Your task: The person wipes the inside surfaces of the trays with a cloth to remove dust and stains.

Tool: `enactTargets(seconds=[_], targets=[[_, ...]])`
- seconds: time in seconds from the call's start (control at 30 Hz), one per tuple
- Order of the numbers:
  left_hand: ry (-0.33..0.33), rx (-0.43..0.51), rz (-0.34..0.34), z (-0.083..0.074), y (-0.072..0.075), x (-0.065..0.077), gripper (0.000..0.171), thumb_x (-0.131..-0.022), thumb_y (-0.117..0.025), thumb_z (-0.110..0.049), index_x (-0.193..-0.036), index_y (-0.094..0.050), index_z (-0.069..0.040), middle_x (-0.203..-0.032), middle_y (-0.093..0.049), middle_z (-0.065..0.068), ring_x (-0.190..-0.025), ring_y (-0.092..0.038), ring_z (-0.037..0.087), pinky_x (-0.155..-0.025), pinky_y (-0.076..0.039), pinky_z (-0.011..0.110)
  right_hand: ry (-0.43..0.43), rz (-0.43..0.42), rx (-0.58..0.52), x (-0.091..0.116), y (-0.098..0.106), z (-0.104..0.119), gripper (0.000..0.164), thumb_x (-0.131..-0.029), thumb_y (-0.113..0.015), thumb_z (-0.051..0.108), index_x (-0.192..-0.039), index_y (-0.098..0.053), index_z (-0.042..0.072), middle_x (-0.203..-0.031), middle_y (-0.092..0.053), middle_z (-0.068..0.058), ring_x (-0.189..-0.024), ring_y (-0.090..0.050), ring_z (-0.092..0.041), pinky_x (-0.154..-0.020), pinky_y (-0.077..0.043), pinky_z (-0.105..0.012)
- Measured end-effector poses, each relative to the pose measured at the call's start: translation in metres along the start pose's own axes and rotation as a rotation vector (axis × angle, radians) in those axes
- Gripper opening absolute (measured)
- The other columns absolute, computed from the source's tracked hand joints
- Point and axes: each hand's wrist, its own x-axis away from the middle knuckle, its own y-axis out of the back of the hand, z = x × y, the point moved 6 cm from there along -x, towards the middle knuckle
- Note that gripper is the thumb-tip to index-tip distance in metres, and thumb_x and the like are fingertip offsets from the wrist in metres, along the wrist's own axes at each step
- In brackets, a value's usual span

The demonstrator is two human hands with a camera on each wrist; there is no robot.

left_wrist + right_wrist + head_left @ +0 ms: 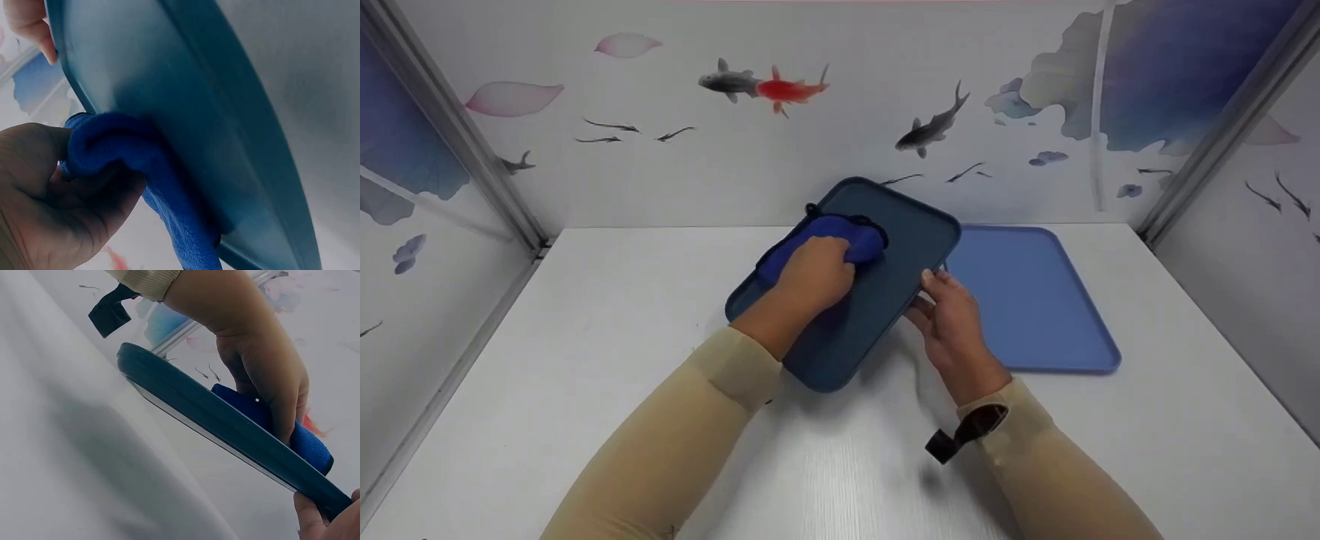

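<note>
A dark teal tray is held tilted above the white table. My right hand grips its right edge, the thumb on the rim and the fingers underneath. With my left hand I hold a blue cloth with a dark border against the tray's inner face. In the left wrist view the cloth is bunched between thumb and fingers and lies along the tray. The right wrist view shows the tray edge-on, my right fingers at its lower end.
A lighter blue tray lies flat on the white table, behind and right of my right hand. Printed white panels with fish stand at the back and sides. A black strap with a small block hangs at my right wrist.
</note>
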Motion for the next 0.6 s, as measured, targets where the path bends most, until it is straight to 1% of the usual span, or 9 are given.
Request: enactTargets(seconds=[0.2, 0.33, 0.37, 0.4, 0.47, 0.53, 0.6], targets=[[0.072, 0.013, -0.004, 0.017, 0.008, -0.006, 0.03, -0.107, -0.054, -0.021, -0.123, -0.068, -0.001, -0.111, -0.07, 0.014, -0.099, -0.064, 0.027, -0.093, -0.055, 0.045, 0.001, -0.01, 0.036, 0.001, -0.003, 0.001, 0.043, -0.111, -0.049, 0.022, -0.148, -0.048, 0.002, -0.114, -0.062, -0.003, -0.097, -0.071, -0.015, -0.095, -0.057, -0.03], [0.103, 0.026, -0.035, 0.023, 0.012, -0.009, 0.033, -0.108, -0.052, -0.023, -0.123, -0.069, 0.0, -0.12, -0.069, 0.017, -0.108, -0.065, 0.03, -0.097, -0.054, 0.046, 0.005, -0.006, 0.051, 0.002, -0.004, 0.001, 0.043, -0.11, -0.05, 0.022, -0.148, -0.05, 0.003, -0.115, -0.063, -0.004, -0.099, -0.071, -0.015, -0.093, -0.058, -0.029], [0.107, 0.031, -0.048, 0.024, 0.014, -0.009, 0.031, -0.108, -0.052, -0.023, -0.12, -0.07, 0.0, -0.119, -0.068, 0.018, -0.107, -0.064, 0.03, -0.097, -0.054, 0.046, 0.008, -0.003, 0.053, 0.002, -0.005, 0.001, 0.042, -0.11, -0.05, 0.022, -0.148, -0.05, 0.003, -0.115, -0.063, -0.004, -0.099, -0.071, -0.016, -0.093, -0.058, -0.029], [0.115, 0.045, -0.06, 0.024, 0.015, -0.01, 0.029, -0.108, -0.053, -0.023, -0.113, -0.071, -0.001, -0.115, -0.068, 0.016, -0.104, -0.064, 0.029, -0.094, -0.054, 0.044, 0.01, 0.002, 0.057, 0.003, -0.005, 0.001, 0.043, -0.111, -0.05, 0.022, -0.149, -0.049, 0.003, -0.114, -0.062, -0.004, -0.098, -0.071, -0.015, -0.092, -0.058, -0.029], [0.126, 0.089, -0.074, 0.025, 0.016, -0.012, 0.027, -0.107, -0.054, -0.023, -0.095, -0.068, -0.004, -0.1, -0.064, 0.012, -0.092, -0.062, 0.025, -0.084, -0.053, 0.04, 0.012, 0.009, 0.063, 0.003, -0.006, 0.001, 0.042, -0.111, -0.05, 0.022, -0.149, -0.049, 0.004, -0.113, -0.062, -0.003, -0.097, -0.071, -0.015, -0.091, -0.058, -0.029], [0.133, 0.139, -0.074, 0.025, 0.015, -0.014, 0.032, -0.107, -0.055, -0.024, -0.079, -0.056, -0.009, -0.083, -0.055, 0.005, -0.077, -0.057, 0.02, -0.072, -0.049, 0.035, 0.014, 0.014, 0.062, 0.002, -0.006, 0.001, 0.041, -0.111, -0.049, 0.021, -0.148, -0.049, 0.003, -0.111, -0.062, -0.003, -0.096, -0.071, -0.015, -0.09, -0.059, -0.029], [0.12, 0.173, -0.059, 0.023, 0.013, -0.016, 0.038, -0.108, -0.055, -0.025, -0.073, -0.044, -0.014, -0.074, -0.044, 0.0, -0.069, -0.051, 0.018, -0.064, -0.042, 0.031, 0.016, 0.017, 0.056, 0.002, -0.007, 0.0, 0.039, -0.111, -0.049, 0.02, -0.145, -0.051, 0.003, -0.109, -0.063, -0.002, -0.093, -0.071, -0.015, -0.089, -0.059, -0.029]])
